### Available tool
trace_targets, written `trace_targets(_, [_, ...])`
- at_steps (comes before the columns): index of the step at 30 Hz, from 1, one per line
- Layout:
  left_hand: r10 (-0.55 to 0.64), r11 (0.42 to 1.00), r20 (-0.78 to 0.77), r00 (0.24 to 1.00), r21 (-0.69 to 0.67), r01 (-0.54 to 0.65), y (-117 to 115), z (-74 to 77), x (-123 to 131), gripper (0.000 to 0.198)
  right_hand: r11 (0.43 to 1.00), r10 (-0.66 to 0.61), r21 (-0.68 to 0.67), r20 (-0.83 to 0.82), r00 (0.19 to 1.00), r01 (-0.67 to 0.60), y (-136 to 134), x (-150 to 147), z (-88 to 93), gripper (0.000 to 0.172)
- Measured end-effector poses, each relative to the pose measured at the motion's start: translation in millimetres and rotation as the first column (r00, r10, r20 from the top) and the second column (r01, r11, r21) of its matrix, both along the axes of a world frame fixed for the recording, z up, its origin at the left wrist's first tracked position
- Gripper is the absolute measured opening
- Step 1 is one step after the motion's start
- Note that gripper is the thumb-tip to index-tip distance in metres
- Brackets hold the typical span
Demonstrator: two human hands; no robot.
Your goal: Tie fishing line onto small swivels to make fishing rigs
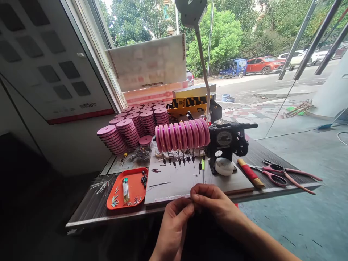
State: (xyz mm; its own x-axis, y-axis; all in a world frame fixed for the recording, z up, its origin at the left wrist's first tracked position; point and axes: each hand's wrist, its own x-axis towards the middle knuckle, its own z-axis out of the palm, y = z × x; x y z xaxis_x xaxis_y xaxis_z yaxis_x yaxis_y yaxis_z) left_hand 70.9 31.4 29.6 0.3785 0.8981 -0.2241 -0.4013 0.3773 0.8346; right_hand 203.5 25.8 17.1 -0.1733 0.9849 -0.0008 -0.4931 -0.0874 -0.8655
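My left hand (174, 224) and my right hand (213, 201) meet at the near edge of the table, thumbs and fingertips pinched together. Whatever they hold is too small or hidden to name. Just beyond them lies a pale board (176, 190) with a thin dark rod (160, 184) on it. Above the board, a row of pink discs (182, 135) sits side by side on the shaft of a black hand-cranked winding machine (233, 139). Thin wires with small black pieces (183, 160) hang below the discs.
At left an orange tray (112, 192) holds a clear tube (125, 190) and small parts. Stacks of pink discs (126, 128) stand behind. To the right lie a red-wrapped stick (249, 173), scissors (274, 178) and pliers (299, 171). A white round container (224, 166) is by the machine.
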Motion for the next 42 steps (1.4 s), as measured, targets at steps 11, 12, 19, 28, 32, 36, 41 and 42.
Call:
trace_targets(11, [0.074,0.994,0.040,0.996,-0.084,-0.070,-3.0,2.9,3.7,0.005,0.996,-0.067,0.071,0.232,0.970,0.052,-7.8,4.2,5.3,0.025])
trace_targets(12, [0.087,0.992,0.038,0.995,-0.091,-0.083,-3.5,3.3,3.5,0.005,0.989,-0.124,0.114,0.321,0.939,0.092,-11.4,8.2,7.3,0.025])
trace_targets(19, [0.103,0.993,-0.030,0.994,-0.051,-0.104,-2.8,1.3,-4.1,0.007,0.647,-0.725,0.638,0.685,0.078,0.417,-11.8,43.4,4.8,0.025])
trace_targets(28, [0.000,0.999,-0.058,0.998,0.041,0.003,-0.5,10.6,-3.7,0.004,0.462,-0.884,0.882,0.466,0.027,-0.092,-39.2,-0.9,-19.0,0.017])
trace_targets(32, [-0.147,0.989,-0.046,0.988,-0.017,0.146,-5.1,15.0,-6.8,0.007,0.413,-0.896,0.881,0.438,0.069,-0.230,-52.8,-9.5,-23.3,0.028])
trace_targets(36, [-0.037,0.996,-0.136,0.990,0.072,0.047,-8.4,19.1,-18.1,0.006,0.438,-0.862,0.883,0.466,0.200,-0.169,-51.4,-7.4,-24.5,0.013])
trace_targets(41, [0.163,0.959,-0.273,0.948,0.270,-0.087,2.9,10.9,-29.0,0.006,0.815,-0.556,0.513,0.562,0.612,0.269,-39.0,-9.8,-21.4,0.013])
trace_targets(42, [0.191,0.945,-0.296,0.936,0.313,-0.094,6.2,8.0,-28.5,0.007,0.870,-0.485,0.387,0.551,0.680,0.307,-33.9,-10.6,-18.8,0.016])
